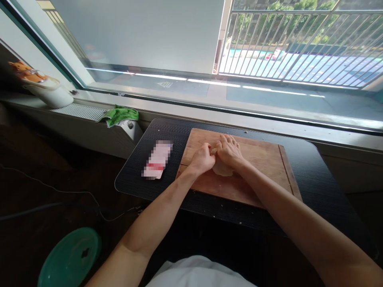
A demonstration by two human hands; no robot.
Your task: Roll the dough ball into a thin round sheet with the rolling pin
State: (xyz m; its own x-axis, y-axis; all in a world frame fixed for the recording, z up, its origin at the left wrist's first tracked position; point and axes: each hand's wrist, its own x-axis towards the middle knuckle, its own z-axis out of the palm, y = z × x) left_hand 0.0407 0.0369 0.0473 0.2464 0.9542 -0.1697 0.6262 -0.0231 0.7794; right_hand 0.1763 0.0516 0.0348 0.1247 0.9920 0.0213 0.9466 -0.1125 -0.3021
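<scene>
A pale lump of dough (222, 169) lies on a wooden board (260, 153), partly hidden beneath my hands. My left hand (203, 158) is closed at its left side, with a bit of the dough showing by the fingertips. On top and to the right, my right hand (229, 150) presses down with its fingers stretched forward. Both hands are close together near the middle of the board.
The board rests on a black table (317, 175) with small crumbs along its front edge. A blurred pink-and-white item (157, 159) lies left of the board. A green cloth (122, 115) hangs by the window sill; a green basin (70, 255) stands below left, near a cable.
</scene>
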